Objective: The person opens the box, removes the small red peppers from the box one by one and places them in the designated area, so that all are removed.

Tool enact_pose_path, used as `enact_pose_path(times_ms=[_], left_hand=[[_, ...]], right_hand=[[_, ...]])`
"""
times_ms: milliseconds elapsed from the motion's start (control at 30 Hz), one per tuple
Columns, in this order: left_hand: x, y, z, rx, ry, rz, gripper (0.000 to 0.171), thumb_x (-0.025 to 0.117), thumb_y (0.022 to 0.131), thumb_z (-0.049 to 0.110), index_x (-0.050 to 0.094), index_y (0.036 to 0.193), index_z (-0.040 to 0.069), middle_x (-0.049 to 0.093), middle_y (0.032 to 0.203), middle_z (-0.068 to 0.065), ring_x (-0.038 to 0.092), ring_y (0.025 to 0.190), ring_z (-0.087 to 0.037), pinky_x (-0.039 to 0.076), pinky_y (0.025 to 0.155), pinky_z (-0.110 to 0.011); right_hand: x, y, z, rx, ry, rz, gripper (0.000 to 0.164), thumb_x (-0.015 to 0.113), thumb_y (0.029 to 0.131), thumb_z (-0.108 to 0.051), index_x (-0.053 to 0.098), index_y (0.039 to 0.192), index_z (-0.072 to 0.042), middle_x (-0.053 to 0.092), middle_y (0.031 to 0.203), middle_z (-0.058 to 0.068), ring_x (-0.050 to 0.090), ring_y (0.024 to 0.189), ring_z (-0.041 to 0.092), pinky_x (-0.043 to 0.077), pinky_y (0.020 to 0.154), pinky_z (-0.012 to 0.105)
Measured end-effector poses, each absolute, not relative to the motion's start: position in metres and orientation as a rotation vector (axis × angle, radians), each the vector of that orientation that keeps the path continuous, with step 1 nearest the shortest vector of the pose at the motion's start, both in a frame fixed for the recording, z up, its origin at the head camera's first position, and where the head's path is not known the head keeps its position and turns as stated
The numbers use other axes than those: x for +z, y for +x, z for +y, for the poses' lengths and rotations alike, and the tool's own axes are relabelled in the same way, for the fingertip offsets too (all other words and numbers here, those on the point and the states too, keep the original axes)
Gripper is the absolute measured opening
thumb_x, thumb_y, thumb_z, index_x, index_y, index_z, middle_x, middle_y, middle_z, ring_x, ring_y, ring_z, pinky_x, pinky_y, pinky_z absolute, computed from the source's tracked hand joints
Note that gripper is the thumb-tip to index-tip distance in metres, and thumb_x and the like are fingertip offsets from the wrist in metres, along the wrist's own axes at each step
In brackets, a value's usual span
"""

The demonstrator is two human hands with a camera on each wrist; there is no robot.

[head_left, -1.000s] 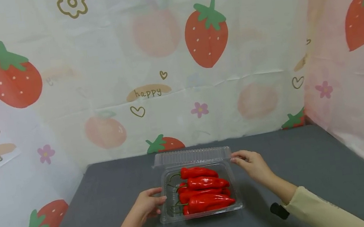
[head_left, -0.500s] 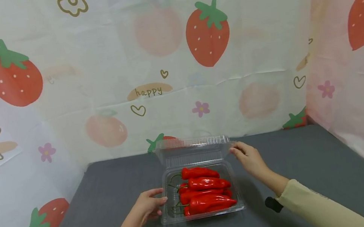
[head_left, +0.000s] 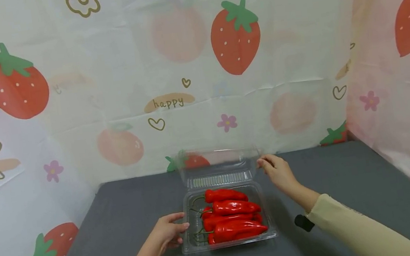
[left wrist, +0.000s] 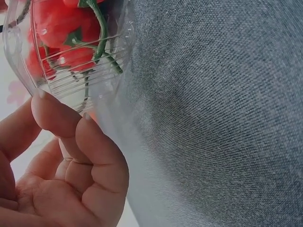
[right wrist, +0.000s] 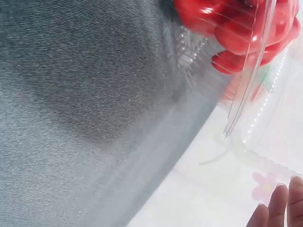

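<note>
A clear plastic clamshell container (head_left: pixel 231 244) holds several red peppers (head_left: pixel 238 229) with green stems. Its see-through lid (head_left: pixel 219 180) stands raised at the back, hinged to the base. At the container's left rim, my left hand (head_left: pixel 165 232) pinches the edge between thumb and fingers. Close up in the left wrist view, fingertips of the left hand (left wrist: pixel 71 156) meet the clear rim beside the stems. My right hand (head_left: pixel 280 174) pinches the lid's right edge with bent fingers. Only some fingertips (right wrist: pixel 278 203) near the lid show in the right wrist view.
A dark grey cloth covers the table (head_left: pixel 124 223) under the container. Behind it hangs a pale backdrop (head_left: pixel 190 70) printed with strawberries, meeting the table's back edge. A pink-toned side wall (head_left: pixel 397 130) borders the right.
The lid has swung up from lying low behind the base to a more upright stance. My right hand has risen with it; the left hand stays at the left rim.
</note>
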State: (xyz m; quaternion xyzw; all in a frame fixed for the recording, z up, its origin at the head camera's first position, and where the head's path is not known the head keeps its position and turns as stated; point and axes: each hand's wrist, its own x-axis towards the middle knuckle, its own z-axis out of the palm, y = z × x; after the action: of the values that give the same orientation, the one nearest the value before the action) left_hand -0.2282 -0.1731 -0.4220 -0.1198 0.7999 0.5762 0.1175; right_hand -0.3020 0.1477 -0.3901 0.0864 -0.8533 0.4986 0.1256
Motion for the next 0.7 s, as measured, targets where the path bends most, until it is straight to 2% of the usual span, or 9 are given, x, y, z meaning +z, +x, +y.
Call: enact_pose_path(times_ms=[133, 300, 500, 700], left_hand=[[-0.422, -0.227, -0.173, 1.692, -0.352, 2.331, 0.047, 0.065, 0.091, 0.003, 0.051, 0.135, -0.005, 0.061, 0.081, -0.008, 0.049, 0.045, -0.008, 0.042, 0.048, -0.024], [-0.422, -0.226, -0.174, 1.704, -0.369, 2.317, 0.047, 0.064, 0.091, 0.002, 0.051, 0.135, -0.005, 0.06, 0.081, -0.009, 0.047, 0.044, -0.008, 0.042, 0.045, -0.022], [-0.422, -0.226, -0.175, 1.7, -0.372, 2.309, 0.047, 0.065, 0.091, 0.003, 0.051, 0.135, -0.005, 0.057, 0.077, -0.007, 0.047, 0.044, -0.008, 0.041, 0.045, -0.022], [-0.423, -0.228, -0.175, 1.681, -0.368, 2.319, 0.048, 0.065, 0.091, 0.004, 0.05, 0.136, -0.005, 0.056, 0.076, -0.007, 0.047, 0.044, -0.009, 0.041, 0.046, -0.023]], right_hand=[[-0.388, -0.307, 0.146, 1.498, 0.225, -2.472, 0.029, 0.049, 0.103, -0.023, 0.065, 0.102, 0.002, 0.064, 0.094, 0.016, 0.055, 0.082, 0.024, 0.043, 0.068, 0.033], [-0.388, -0.314, 0.142, 1.562, 0.202, -2.449, 0.03, 0.049, 0.103, -0.023, 0.064, 0.099, 0.003, 0.062, 0.096, 0.021, 0.054, 0.082, 0.025, 0.041, 0.068, 0.033], [-0.386, -0.32, 0.141, 1.614, 0.19, -2.455, 0.031, 0.049, 0.104, -0.024, 0.063, 0.102, 0.004, 0.063, 0.099, 0.019, 0.057, 0.092, 0.033, 0.045, 0.078, 0.038], [-0.383, -0.324, 0.142, 1.753, 0.203, -2.414, 0.027, 0.05, 0.103, -0.016, 0.059, 0.11, 0.008, 0.061, 0.103, 0.021, 0.057, 0.097, 0.038, 0.046, 0.088, 0.044]])
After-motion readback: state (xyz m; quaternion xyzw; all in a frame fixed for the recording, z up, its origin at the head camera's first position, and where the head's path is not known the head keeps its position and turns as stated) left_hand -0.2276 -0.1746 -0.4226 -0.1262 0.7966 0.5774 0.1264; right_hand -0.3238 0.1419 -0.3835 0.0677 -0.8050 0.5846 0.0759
